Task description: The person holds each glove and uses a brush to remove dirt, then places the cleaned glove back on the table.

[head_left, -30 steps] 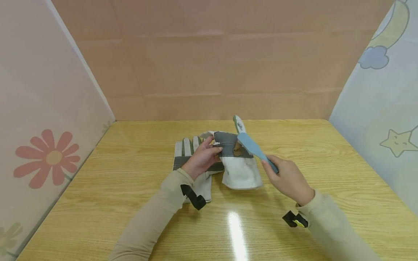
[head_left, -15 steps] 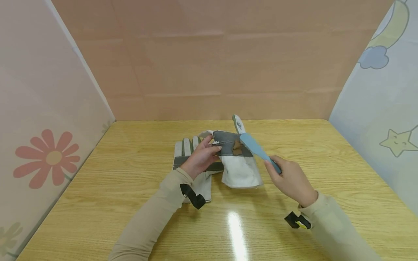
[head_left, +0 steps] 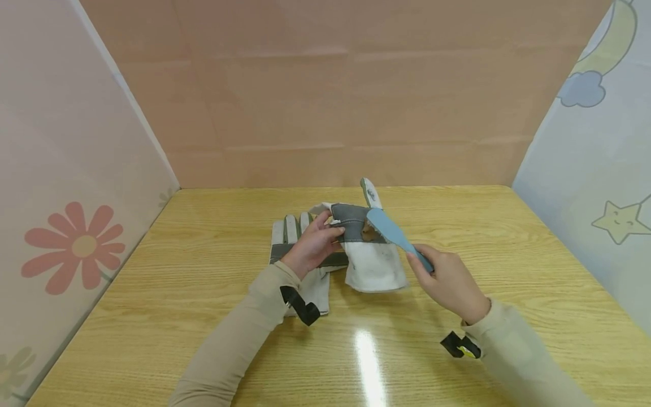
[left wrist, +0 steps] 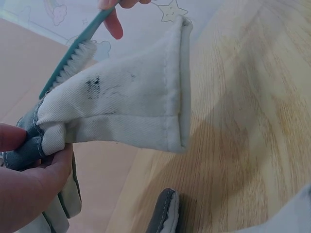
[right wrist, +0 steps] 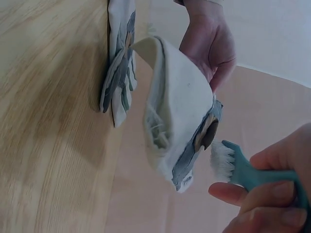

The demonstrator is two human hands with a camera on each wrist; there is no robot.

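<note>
My left hand (head_left: 311, 247) pinches a white work glove (head_left: 375, 270) by its grey band and holds it raised above the table, cuff towards me. A brown patch (right wrist: 208, 135) shows on the grey band, and dark smudges mark the white cuff in the left wrist view. In my right hand (head_left: 451, 282) is a blue-green brush (head_left: 391, 230), gripped by its handle. Its white bristles (right wrist: 222, 162) face the brown patch, with a narrow gap in the right wrist view. A second, matching glove (head_left: 281, 253) lies on the table, partly hidden behind my left hand.
The wooden table (head_left: 203, 316) ends at a plain pinkish back wall (head_left: 285, 113). Printed panels stand on both sides, a flower (head_left: 83, 246) on the left and a star (head_left: 619, 222) on the right. Black wrist mounts sit on both sleeves.
The brush first shifts slightly right, away from the brown patch, then comes back left over it. My left hand and the held glove barely move; the other glove stays put.
</note>
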